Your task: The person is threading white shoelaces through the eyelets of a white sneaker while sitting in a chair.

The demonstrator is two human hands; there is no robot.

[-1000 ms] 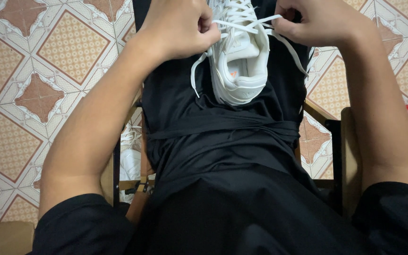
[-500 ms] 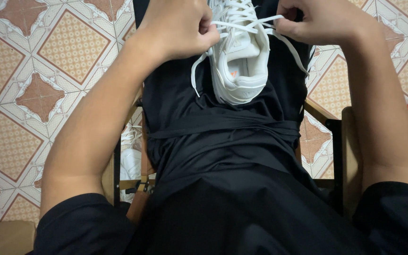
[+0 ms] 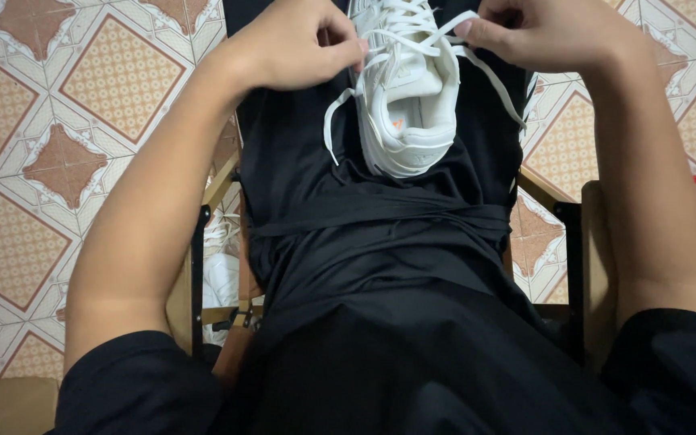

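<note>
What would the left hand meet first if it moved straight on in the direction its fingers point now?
The left hand points toward the right of the picture, so it would probably first meet the white shoe resting on the black-clothed lap, at the laces; depth is hard to judge.

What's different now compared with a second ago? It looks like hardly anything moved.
Very little. The right hand has shifted a touch along the white lace it pinches; the left hand keeps its grip on the other side. The white sneaker still rests on the black-clothed lap, and nothing was let go or newly picked up.
</note>
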